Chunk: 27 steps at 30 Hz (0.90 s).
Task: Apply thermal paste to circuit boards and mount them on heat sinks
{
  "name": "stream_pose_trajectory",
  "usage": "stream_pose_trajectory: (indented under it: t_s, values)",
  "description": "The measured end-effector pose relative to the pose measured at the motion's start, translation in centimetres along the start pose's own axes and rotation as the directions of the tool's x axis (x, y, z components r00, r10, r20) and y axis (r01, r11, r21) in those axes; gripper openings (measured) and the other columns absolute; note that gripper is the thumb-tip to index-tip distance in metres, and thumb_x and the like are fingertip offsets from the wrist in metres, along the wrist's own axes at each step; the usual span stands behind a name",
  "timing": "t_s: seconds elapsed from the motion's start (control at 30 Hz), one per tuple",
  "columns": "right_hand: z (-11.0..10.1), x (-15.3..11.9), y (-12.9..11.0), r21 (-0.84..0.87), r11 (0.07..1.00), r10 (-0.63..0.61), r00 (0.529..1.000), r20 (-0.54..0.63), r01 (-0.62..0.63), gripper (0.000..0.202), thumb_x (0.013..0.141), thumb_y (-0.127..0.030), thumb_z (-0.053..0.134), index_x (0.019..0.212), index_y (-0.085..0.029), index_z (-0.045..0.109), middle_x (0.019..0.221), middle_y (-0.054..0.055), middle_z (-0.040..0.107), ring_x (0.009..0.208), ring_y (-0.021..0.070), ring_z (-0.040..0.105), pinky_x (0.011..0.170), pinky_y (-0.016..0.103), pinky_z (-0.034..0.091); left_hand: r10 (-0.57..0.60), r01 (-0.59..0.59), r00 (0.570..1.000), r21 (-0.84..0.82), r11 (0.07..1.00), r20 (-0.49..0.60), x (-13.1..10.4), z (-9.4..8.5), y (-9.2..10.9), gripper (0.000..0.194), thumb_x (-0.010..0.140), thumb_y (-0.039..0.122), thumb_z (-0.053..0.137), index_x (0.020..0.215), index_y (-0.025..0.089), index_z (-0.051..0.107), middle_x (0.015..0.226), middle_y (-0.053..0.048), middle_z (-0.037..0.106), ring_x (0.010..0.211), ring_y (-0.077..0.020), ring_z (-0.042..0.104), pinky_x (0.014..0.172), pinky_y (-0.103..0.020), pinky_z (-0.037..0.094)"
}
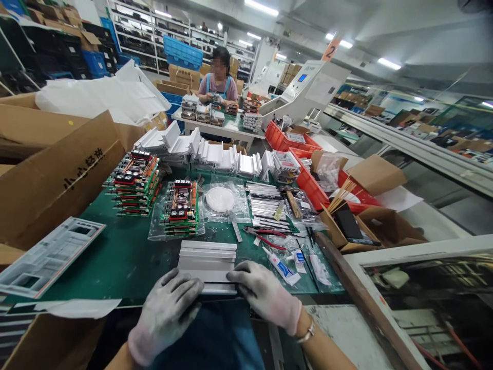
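Observation:
A silver-grey aluminium profile [208,262] with ridges lies at the front edge of the green bench, between my two gloved hands. My left hand [171,303] has its fingers curled over the profile's lower left end. At the lower right end, my right hand [265,293] grips with fingertips on top; its thumb is mostly hidden. Both white gloves are stained grey at the fingers. Just beyond the profile stand stacked circuit boards [179,208] on a plastic bag, and a small metal ruler [235,229]. Red-handled pliers [265,237] lie to the right.
More circuit boards [134,182] are piled at left, beside a large carton [57,180]. A grey plastic panel [50,257] lies nearer. White aluminium profiles [215,156] line the back. Glue tubes [283,267], metal strips [267,205] and red crates [311,177] are right. A co-worker [219,85] sits opposite.

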State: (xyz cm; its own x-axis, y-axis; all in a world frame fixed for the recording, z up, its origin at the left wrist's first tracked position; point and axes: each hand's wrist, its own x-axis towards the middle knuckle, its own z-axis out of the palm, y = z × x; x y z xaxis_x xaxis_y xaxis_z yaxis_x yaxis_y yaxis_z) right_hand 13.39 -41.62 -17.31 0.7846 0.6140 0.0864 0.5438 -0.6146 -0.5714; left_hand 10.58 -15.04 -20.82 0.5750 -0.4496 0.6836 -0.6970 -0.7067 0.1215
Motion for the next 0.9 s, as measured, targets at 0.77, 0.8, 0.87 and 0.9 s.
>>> stream_pose_trajectory:
  t_s: [0.77,0.8,0.87,0.9]
  values:
    - [-4.1,5.6,1.8,-0.142,0.981,0.151,0.982,0.11,-0.135,0.01,0.086,-0.022,0.072,0.095,-0.021,0.073,0.092,0.0,0.074,0.083,0.0148,0.067,0.073,0.021,0.048,-0.04,0.026,0.996,-0.157,0.987,-0.082,1.0,1.5,0.6,0.024,0.103,0.022,0.04,0.096,0.021,0.063,0.086,0.001,0.074,0.079,-0.0129,0.068,0.08,-0.028,0.052]
    - [-4.7,6.4,2.2,-0.222,0.968,0.135,0.989,0.054,-0.12,0.015,0.091,-0.019,0.064,0.103,-0.02,0.072,0.102,0.004,0.073,0.091,0.0175,0.067,0.08,0.025,0.048,-0.04,0.025,0.995,-0.159,0.987,-0.091,1.0,1.4,0.6,0.024,0.103,0.023,0.04,0.096,0.021,0.063,0.086,0.002,0.074,0.079,-0.0126,0.068,0.081,-0.028,0.051]
    - [-5.7,8.4,3.4,-0.371,0.924,0.093,0.995,-0.018,-0.093,0.03,0.094,-0.009,0.052,0.118,-0.018,0.067,0.12,0.013,0.067,0.105,0.0239,0.063,0.089,0.034,0.047,-0.042,0.025,0.993,-0.147,0.989,-0.111,1.1,1.4,0.7,0.026,0.104,0.023,0.039,0.095,0.022,0.063,0.085,0.002,0.074,0.079,-0.0122,0.068,0.082,-0.028,0.05]
    - [-5.9,9.4,3.9,-0.424,0.903,0.067,0.998,-0.015,-0.067,0.036,0.092,-0.004,0.05,0.122,-0.018,0.065,0.126,0.015,0.064,0.11,0.0266,0.061,0.091,0.038,0.046,-0.045,0.029,0.992,-0.134,0.991,-0.117,1.1,1.4,0.8,0.026,0.104,0.023,0.039,0.095,0.023,0.064,0.085,0.003,0.074,0.079,-0.0122,0.068,0.083,-0.029,0.05]
